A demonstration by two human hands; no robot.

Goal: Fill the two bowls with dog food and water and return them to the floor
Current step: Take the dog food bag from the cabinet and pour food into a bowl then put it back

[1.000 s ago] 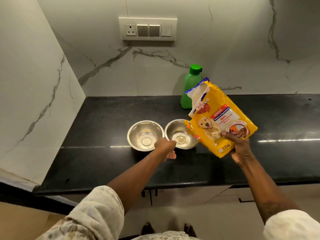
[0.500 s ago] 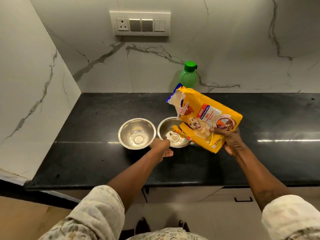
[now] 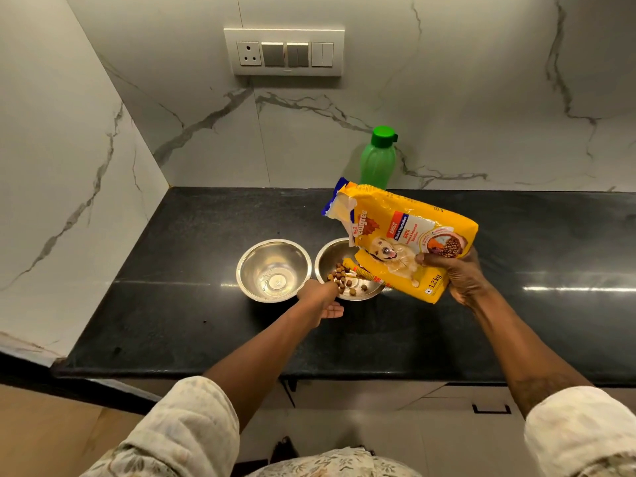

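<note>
Two steel bowls stand side by side on the black counter (image 3: 206, 325). The left bowl (image 3: 273, 268) holds nothing. The right bowl (image 3: 330, 256) has brown kibble (image 3: 342, 278) dropping into it from a yellow dog food bag (image 3: 401, 235), tipped with its torn corner down over the bowl. My right hand (image 3: 457, 275) grips the bag's bottom end. My left hand (image 3: 321, 297) rests at the right bowl's near rim, steadying it. A green water bottle (image 3: 377, 160) with its cap on stands upright at the back wall.
Marble walls close the counter at the back and on the left. A switch panel (image 3: 284, 51) sits on the back wall. The counter runs on to the right. Cabinet fronts (image 3: 447, 401) lie below the front edge.
My right hand has tipped the bag further, and kibble now falls into the right bowl, which held none before. My left hand has stayed at that bowl's rim.
</note>
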